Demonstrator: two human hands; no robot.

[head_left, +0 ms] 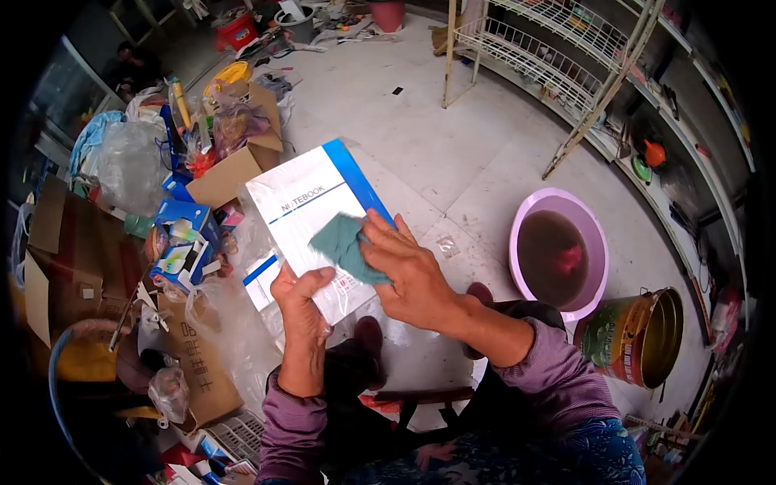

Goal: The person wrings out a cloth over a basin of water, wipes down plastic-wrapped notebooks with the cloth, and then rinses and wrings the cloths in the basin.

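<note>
A white notebook [293,183] with a blue band and the word NOTEBOOK on its cover is held tilted in front of me. Its lower left corner is gripped by my left hand [303,303], thumb lying over the cover. My right hand [408,271] presses a folded green cloth [343,246] against the cover, fingers bent over it. The cloth hides part of the cover's lower half. Just left of my left hand, a second white and blue notebook [260,281] shows partly, with clear plastic around it.
On my right stand a pink basin [517,234] of murky water with something red inside, and a metal bucket [618,339]. Cardboard boxes [218,182] and plastic bags [133,166] crowd the left. A wire rack [533,61] stands at the back right.
</note>
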